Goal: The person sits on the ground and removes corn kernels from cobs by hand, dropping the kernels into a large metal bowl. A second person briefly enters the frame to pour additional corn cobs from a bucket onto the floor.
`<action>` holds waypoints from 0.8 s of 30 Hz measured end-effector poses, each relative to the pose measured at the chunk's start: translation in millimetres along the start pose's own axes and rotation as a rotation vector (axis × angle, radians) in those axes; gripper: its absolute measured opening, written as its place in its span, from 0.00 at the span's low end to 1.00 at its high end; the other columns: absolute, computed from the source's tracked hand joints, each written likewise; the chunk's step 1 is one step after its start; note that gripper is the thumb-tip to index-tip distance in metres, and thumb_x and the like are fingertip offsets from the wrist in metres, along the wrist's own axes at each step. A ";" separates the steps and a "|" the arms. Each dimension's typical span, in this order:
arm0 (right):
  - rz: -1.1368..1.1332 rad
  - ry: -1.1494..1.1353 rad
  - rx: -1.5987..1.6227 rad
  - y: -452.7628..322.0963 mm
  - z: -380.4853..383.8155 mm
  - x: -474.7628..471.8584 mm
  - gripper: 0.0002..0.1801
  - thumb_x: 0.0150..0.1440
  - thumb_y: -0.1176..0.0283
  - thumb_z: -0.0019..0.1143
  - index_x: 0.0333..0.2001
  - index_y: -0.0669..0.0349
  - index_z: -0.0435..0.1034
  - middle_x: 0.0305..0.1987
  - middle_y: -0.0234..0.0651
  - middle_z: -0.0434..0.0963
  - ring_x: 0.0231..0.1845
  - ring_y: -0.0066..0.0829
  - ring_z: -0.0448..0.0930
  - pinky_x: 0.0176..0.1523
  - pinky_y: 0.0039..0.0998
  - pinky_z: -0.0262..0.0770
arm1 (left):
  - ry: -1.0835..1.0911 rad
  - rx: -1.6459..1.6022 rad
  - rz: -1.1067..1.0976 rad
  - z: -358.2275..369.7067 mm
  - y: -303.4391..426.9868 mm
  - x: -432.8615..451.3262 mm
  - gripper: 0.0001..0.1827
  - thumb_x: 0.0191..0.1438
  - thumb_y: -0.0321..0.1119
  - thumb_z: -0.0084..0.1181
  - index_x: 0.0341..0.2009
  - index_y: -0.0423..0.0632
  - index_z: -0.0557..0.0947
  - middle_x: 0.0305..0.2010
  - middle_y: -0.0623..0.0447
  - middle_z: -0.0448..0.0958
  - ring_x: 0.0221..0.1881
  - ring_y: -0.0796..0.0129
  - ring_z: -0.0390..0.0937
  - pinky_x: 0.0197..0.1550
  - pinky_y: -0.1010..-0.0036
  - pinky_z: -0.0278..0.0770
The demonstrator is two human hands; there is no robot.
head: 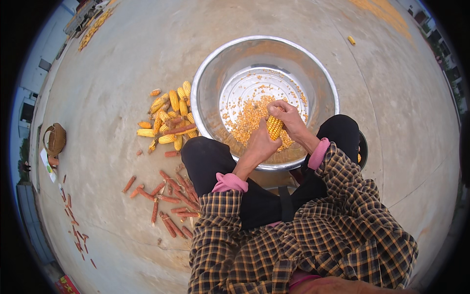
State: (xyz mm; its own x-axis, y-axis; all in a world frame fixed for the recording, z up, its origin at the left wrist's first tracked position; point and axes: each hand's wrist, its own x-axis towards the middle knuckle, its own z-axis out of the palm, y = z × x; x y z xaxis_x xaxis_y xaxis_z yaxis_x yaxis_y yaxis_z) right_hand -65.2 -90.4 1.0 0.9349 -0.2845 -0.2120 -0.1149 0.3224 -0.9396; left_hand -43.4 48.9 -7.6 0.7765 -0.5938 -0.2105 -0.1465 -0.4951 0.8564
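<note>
Both hands are on one yellow corn cob, held over a large round metal basin. My left hand grips the cob's lower end from the left, its thumb along the side. At the upper end my right hand has its fingers closed on the cob. Some rows at the top are hidden by those fingers. Loose corn kernels lie scattered on the basin floor, thickest beneath the hands. Left of the basin, against its outer wall, a heap of unshelled corn cobs rests on the concrete.
Bare red-brown cobs litter the ground by my left knee. A wicker basket stands far left. A dark round container is partly hidden behind my right knee. One lone cob lies at upper right, near spread-out grain.
</note>
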 end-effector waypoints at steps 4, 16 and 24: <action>0.028 -0.062 -0.088 1.7 -4.3 1.0 0.11 0.52 0.72 0.58 0.39 0.64 0.72 0.34 0.27 0.73 0.35 0.17 0.72 0.40 0.19 0.68 | -0.040 -0.182 0.089 -2.0 -3.0 0.7 0.26 0.41 0.34 0.60 0.46 0.38 0.72 0.32 0.44 0.77 0.31 0.56 0.78 0.35 0.66 0.74; 0.087 -0.241 0.306 -20.9 -3.3 -9.1 0.09 0.56 0.74 0.55 0.41 0.63 0.70 0.41 0.29 0.71 0.43 0.21 0.73 0.49 0.24 0.71 | -0.399 -0.914 -0.245 -29.8 8.4 -6.2 0.19 0.46 0.27 0.55 0.43 0.46 0.66 0.16 0.60 0.61 0.09 0.82 0.55 0.10 0.82 0.49; -0.080 0.066 -0.037 4.8 1.3 1.5 0.10 0.53 0.71 0.59 0.38 0.65 0.74 0.32 0.28 0.74 0.32 0.18 0.74 0.39 0.20 0.71 | 0.052 -0.303 0.122 9.0 -1.8 2.8 0.20 0.40 0.32 0.59 0.41 0.41 0.73 0.28 0.49 0.76 0.27 0.65 0.75 0.31 0.70 0.74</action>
State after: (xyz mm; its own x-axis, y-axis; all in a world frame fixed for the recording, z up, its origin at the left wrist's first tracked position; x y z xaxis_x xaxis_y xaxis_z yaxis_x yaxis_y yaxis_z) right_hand -63.9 -88.1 -3.4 0.9176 -0.3671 -0.1525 -0.0546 0.2635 -0.9631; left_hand -46.5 42.4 -13.9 0.7957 -0.6003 -0.0803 -0.0572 -0.2064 0.9768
